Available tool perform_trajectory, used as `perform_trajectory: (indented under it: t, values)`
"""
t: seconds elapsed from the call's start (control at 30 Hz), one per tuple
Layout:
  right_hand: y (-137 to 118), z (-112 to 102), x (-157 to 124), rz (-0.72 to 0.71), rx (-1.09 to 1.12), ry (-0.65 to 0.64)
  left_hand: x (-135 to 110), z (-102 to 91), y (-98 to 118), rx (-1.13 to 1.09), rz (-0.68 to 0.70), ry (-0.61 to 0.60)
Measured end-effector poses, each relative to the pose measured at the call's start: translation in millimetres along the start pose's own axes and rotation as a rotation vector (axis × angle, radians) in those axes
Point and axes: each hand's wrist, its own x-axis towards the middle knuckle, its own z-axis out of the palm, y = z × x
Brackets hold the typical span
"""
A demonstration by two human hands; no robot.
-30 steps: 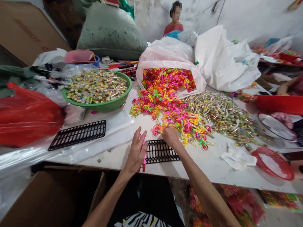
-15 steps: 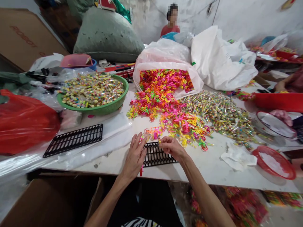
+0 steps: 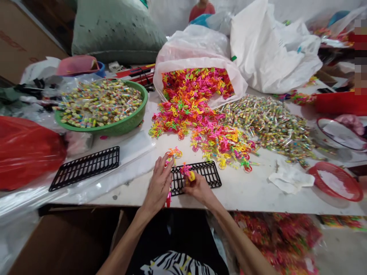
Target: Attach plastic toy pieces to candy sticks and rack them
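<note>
My left hand (image 3: 158,184) rests on the left end of a black plastic grid tray (image 3: 206,173) at the table's near edge, fingers together, with pink plastic pieces showing under the palm. My right hand (image 3: 197,188) is closed on a small bunch of pink and yellow plastic toy pieces (image 3: 187,172) held over the grid tray. A few loose orange pieces (image 3: 173,152) lie just beyond my left fingers. A big heap of neon plastic pieces (image 3: 197,118) spills from a white bag (image 3: 183,63) behind.
A second black grid tray (image 3: 86,167) lies to the left on clear plastic sheeting. A green basin (image 3: 120,126) of wrapped sweets, a pile of wrapped sweets (image 3: 269,126), a red bag (image 3: 25,151), a red basket (image 3: 338,183) and white sacks (image 3: 272,49) surround them. Another person's red sleeve (image 3: 341,103) is at right.
My right hand left the neon heap and came back toward me with a small bunch of pieces, now over the grid tray. My left hand stayed at the tray's left end. The camera tilted down.
</note>
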Motion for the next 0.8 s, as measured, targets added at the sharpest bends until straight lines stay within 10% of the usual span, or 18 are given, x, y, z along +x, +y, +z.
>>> perform_trajectory:
  t: [0.2,0.5,0.8]
  values:
    - [3.4,34.9,-10.1,-0.102,-0.090,0.039,1.4,0.5,1.1,-0.004,0.028,0.009]
    - [-14.5,29.4,38.4,-0.145,-0.287,0.100,4.0,-1.2,1.1,-0.131,0.008,-0.013]
    - [-26.9,36.6,45.4,-0.227,-0.887,0.046,6.4,-4.1,6.5,-0.061,0.015,-0.032]
